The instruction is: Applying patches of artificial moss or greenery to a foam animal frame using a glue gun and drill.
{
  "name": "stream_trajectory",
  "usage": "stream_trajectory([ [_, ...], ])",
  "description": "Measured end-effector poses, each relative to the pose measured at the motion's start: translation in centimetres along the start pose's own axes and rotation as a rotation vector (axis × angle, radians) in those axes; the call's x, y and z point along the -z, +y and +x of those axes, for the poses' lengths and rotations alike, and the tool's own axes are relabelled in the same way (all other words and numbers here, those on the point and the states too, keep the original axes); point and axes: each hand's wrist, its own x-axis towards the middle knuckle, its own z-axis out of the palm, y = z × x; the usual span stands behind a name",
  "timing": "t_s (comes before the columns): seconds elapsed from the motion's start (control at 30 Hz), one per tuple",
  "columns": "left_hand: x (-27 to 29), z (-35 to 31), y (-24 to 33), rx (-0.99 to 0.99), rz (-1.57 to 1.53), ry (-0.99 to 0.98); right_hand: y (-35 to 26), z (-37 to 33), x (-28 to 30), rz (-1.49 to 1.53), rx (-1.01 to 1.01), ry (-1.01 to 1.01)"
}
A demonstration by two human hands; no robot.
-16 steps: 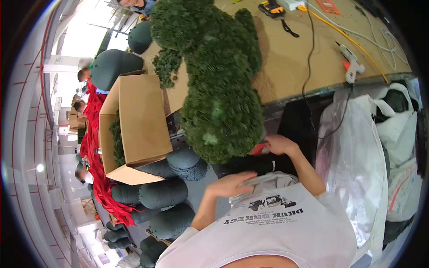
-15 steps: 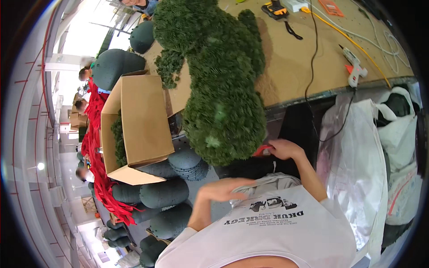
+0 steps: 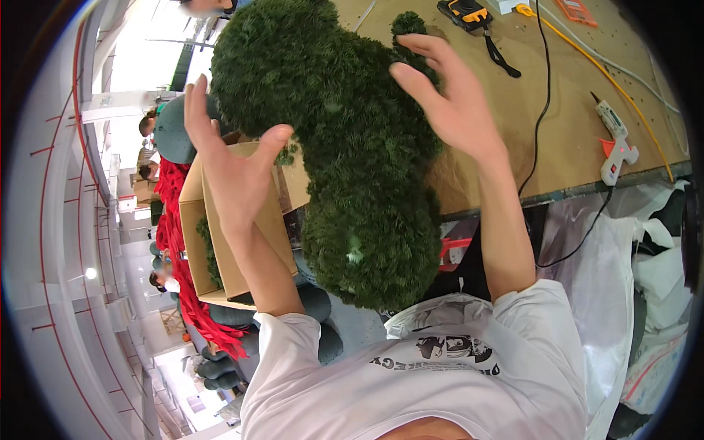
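A large figure covered in artificial greenery (image 3: 359, 139) lies across the table edge, its near end overhanging toward me. My left hand (image 3: 235, 165) is raised at its left, fingers spread and thumb apart, holding nothing. On the other side my right hand (image 3: 455, 99) is open, thumb apart from the fingers. Its fingertips are by a small green lobe (image 3: 408, 25) of the figure; whether they touch it I cannot tell. Under the left forearm stands an open cardboard box (image 3: 253, 253) with green sprigs (image 3: 208, 249) inside.
On the tabletop (image 3: 506, 125) to the right lie a hot glue gun (image 3: 616, 143) with a black cord, a yellow-black tool (image 3: 466, 13) and a yellow cable (image 3: 587, 66). White plastic bags (image 3: 579, 242) hang at the right. Red strips (image 3: 183, 293) and dark green domes (image 3: 312, 302) are at the left.
Both hands have risen from near my waist to either side of the greenery figure. My right hand has left the red thing below the table edge. The view has shifted slightly.
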Motion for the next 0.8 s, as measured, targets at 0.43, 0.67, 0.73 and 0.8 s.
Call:
stream_trajectory([
  [0.43, -1.8, -0.1, -3.0, -0.158, -0.063, -0.017, 0.9, 0.3, -3.9, -0.254, -0.096, -0.144],
  [0.67, -0.9, -0.4, -4.8, -0.253, -0.207, -0.031, -1.1, -0.5, -3.4, -0.213, -0.104, -0.205],
  [0.73, -0.6, -0.7, -4.0, -0.212, -0.251, -0.094, -1.6, -0.9, -3.0, -0.219, -0.100, -0.285],
  [0.8, 0.1, -0.6, -3.5, -0.168, -0.286, -0.191, -1.8, -1.2, -3.3, -0.264, -0.037, -0.280],
])
